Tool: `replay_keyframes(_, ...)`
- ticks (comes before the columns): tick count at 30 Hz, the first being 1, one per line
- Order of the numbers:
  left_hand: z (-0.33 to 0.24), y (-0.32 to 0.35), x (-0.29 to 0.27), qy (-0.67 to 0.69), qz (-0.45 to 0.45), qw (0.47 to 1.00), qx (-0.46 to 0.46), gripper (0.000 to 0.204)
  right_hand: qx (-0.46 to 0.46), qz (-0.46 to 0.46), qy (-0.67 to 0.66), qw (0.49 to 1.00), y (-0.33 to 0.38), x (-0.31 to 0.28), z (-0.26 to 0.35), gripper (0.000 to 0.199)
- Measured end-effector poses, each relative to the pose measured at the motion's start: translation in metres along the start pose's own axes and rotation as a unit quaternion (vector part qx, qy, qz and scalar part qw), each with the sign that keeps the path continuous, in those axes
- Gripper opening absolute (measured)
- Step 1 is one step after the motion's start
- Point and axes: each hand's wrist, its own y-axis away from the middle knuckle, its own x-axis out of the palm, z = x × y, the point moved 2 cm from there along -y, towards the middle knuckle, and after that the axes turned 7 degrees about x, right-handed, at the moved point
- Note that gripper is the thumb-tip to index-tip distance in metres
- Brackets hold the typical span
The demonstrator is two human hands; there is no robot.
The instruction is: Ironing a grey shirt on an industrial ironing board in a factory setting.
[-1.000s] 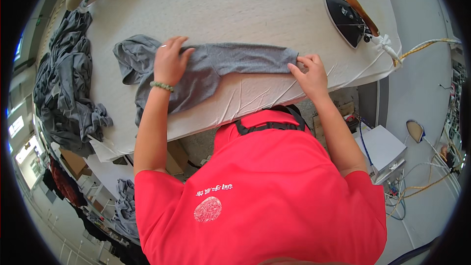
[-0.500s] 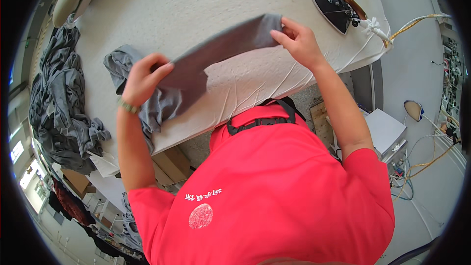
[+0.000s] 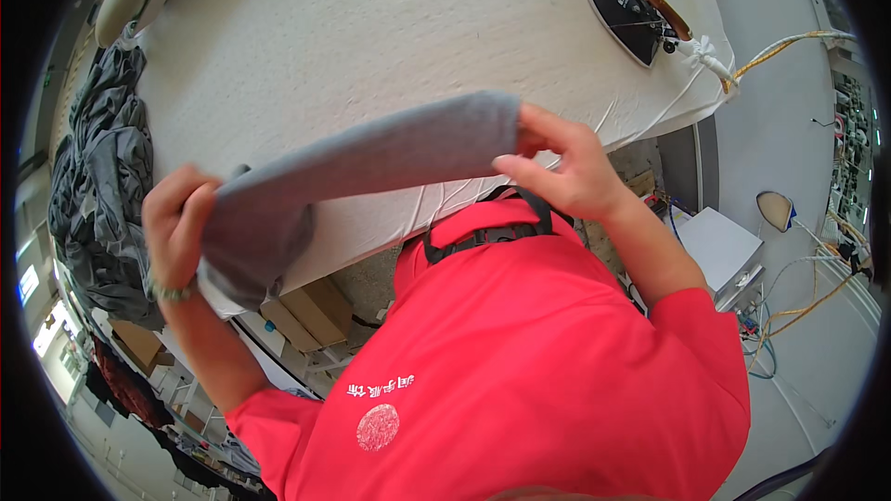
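Grey folded garment [image 3: 371, 162] spans both hands, long axis left-right, lifted off the white desk [image 3: 325, 37]. Left hand [image 3: 176, 223] grips bunched end; right hand [image 3: 557, 167] pinches the other.

The cloth [image 3: 371, 162] stretched between both hands is plain mid grey, no pattern at all. The table cover [image 3: 371, 28] behind the hands is off-white. Past the right hand sits an iron [image 3: 624, 14] with a black soleplate and a brown handle. The heap of clothes [image 3: 102, 186] off beyond the left hand is darker charcoal grey. The shirt [image 3: 520, 380] below the hands is bright red with small white print.
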Motion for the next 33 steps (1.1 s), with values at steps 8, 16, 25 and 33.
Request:
replay_keyframes(8,0.056,-0.159,0.176,-0.087,0.017,0.993,0.077,0.027,0.189,-0.124,0.031,0.974,-0.017,-0.083,-0.122,0.056)
replay_keyframes(16,0.025,-0.157,0.236,-0.228,-0.159,0.931,0.238,0.011,0.208,-0.248,0.137,0.936,-0.037,-0.085,-0.16,0.051)
replay_keyframes(25,-0.012,-0.069,0.305,-0.15,-0.092,0.969,0.171,0.034,-0.136,-0.14,0.422,0.885,-0.046,0.018,-0.108,0.028)
replay_keyframes(33,-0.017,-0.053,0.316,-0.129,-0.087,0.976,0.153,0.038,-0.116,-0.098,0.443,0.883,-0.042,0.001,-0.124,0.031)
